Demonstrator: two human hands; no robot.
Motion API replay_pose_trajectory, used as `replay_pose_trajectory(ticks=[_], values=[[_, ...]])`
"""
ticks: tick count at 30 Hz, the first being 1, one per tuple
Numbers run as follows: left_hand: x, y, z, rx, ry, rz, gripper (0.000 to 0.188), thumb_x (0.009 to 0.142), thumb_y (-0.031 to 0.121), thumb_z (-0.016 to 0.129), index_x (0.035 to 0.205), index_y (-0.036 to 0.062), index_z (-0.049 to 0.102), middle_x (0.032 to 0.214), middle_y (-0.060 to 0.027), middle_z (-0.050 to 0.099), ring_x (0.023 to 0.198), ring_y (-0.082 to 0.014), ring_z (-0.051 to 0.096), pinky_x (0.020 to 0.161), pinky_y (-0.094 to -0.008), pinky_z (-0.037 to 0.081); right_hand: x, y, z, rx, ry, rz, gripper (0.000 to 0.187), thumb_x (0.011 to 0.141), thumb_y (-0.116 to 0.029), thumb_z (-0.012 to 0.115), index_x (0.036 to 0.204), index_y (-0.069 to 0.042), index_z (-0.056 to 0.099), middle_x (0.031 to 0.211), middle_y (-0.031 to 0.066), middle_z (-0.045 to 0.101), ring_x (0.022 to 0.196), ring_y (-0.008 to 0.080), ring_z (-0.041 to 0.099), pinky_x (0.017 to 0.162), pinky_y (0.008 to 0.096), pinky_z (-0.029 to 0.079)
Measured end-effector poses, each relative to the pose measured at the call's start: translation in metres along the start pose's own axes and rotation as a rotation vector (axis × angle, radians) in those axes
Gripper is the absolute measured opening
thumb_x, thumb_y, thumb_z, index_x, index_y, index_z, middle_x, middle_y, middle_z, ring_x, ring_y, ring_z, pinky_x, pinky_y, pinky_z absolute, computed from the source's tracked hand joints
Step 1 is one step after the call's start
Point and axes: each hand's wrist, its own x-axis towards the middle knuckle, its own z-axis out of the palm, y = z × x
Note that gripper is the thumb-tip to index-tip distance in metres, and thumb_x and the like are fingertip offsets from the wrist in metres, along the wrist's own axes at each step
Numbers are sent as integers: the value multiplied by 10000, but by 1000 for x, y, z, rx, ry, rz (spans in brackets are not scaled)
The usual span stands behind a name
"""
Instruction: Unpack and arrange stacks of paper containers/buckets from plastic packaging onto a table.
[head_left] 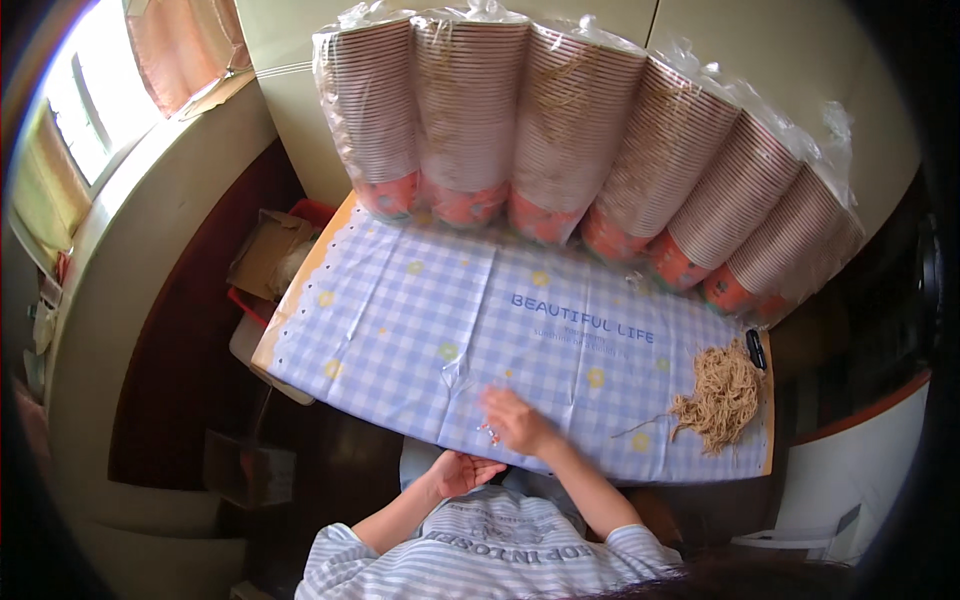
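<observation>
My right hand [515, 420] hovers over or touches the tablecloth close to the front edge of the table. Motion smears its fingers, so their pose is unclear. Beside it, some tiny red and white bits [489, 434] lie on the cloth, too small to name. Palm up, my left hand [466, 473] is held just below that front edge, fingers stretched out and nothing visible in it. A blue and white checked tablecloth [420, 300] with yellow flowers and printed lettering covers the table. Left of my right hand, a small shiny patch [455, 372] shows on the cloth.
Several tall stacks of paper cups [575, 120] in clear plastic bags line the far edge. At the right lie a tangled heap of tan twine [720, 395] and a black pen-like object [755, 349]. Left of the table sits a cardboard box [262, 255] in a red container.
</observation>
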Motion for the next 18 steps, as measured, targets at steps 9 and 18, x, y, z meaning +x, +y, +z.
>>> replay_pose_trajectory(ticks=[9,18], values=[[25,-8,-52,-341,-374,-61,364,895,337,409,1014,14,529,1045,-128,577,945,-234,580,822,-386,489,-27,-58,24,111,-113,-151,263,827,-139,488,1036,-6,578,1100,133,563,1063,266,513,932,366,383],[5,-4,-9,-217,-228,0,522,915,341,327,1156,-112,421,1116,-277,499,1027,-356,523,888,-412,451,72,-2,10,21,38,-174,329,860,-184,442,1131,-9,506,1191,163,491,1135,301,443,968,378,338]])
